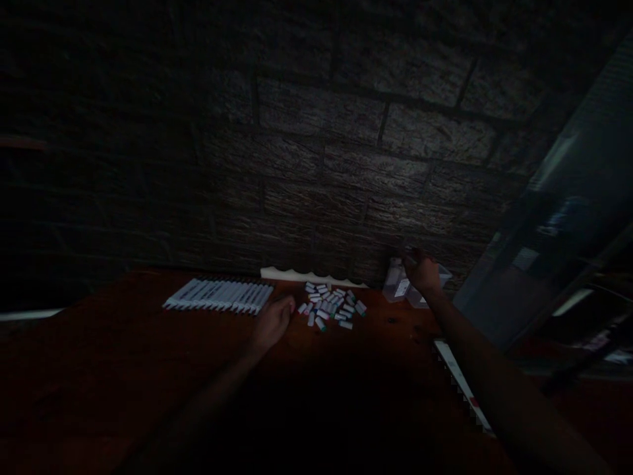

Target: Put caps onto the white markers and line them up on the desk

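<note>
My left hand (275,320) is just above the wooden table with its fingers curled closed; what they hold, if anything, is hidden. It is between a row of white marker pens (217,295) lying side by side and a loose pile of small white caps (330,306) with coloured ends. My right hand (423,272) is over two clear plastic containers (395,284) at the back right. Its fingers are bent together near the rims, and in the dim light I cannot make out anything in them.
A dark brick wall (321,165) rises behind the wooden table (306,382). A pale strip with a wavy edge (306,276) lies along the wall. A long white flat piece (459,379) rests beside my right forearm. At the right stands a grey panel (539,224).
</note>
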The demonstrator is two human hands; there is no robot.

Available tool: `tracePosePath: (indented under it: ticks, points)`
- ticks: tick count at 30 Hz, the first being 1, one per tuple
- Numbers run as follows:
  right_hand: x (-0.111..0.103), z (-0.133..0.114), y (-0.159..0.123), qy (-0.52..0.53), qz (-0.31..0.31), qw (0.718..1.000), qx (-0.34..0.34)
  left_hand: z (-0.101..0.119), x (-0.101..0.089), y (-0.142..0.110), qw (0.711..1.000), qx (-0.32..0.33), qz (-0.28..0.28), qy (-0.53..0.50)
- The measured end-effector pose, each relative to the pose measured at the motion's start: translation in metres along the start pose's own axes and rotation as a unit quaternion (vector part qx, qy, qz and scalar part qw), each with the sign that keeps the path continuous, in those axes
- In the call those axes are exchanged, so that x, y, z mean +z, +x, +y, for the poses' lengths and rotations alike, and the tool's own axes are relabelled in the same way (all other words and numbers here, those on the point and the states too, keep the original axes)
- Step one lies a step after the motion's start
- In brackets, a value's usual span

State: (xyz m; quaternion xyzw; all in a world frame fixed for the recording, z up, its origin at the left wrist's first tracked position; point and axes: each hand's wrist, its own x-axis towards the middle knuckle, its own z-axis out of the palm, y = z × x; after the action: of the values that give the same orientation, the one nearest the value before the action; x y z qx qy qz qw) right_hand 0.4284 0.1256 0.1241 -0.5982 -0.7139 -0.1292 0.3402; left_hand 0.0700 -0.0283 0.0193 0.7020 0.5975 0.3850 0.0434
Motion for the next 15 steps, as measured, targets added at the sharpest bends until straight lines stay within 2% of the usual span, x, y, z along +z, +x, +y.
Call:
tracePosePath:
  ticks: [1, 3, 4, 5, 8, 10, 12, 15]
  points:
    - [-0.001, -0.004, -0.005, 0.012, 0.023, 1.0, 0.003, 0.0, -0.003, 0.001, 1.0, -0.01, 0.01, 0.02]
    - [0.003, -0.017, -0.024, 0.088, 0.126, 0.988, 0.005, -0.002, -0.01, 0.004, 0.995, -0.049, 0.023, 0.08]
    - [0.008, -0.027, -0.038, 0.131, 0.154, 0.979, -0.005, -0.004, -0.015, 0.005, 0.989, -0.079, 0.036, 0.118]
    - [0.014, -0.037, -0.053, 0.171, 0.154, 0.973, -0.018, -0.008, -0.019, 0.005, 0.98, -0.11, 0.05, 0.159]
    - [0.039, -0.068, -0.102, 0.245, 0.095, 0.962, -0.069, -0.021, -0.033, 0.003, 0.955, -0.167, 0.053, 0.241]
    - [0.053, -0.082, -0.125, 0.267, 0.023, 0.956, -0.118, -0.028, -0.038, 0.0, 0.941, -0.185, 0.035, 0.283]
    - [0.061, -0.088, -0.136, 0.283, -0.022, 0.951, -0.126, -0.031, -0.04, -0.001, 0.931, -0.187, 0.008, 0.314]
    - [0.062, -0.085, -0.137, 0.297, -0.059, 0.949, -0.088, -0.029, -0.035, -0.002, 0.921, -0.181, -0.034, 0.343]
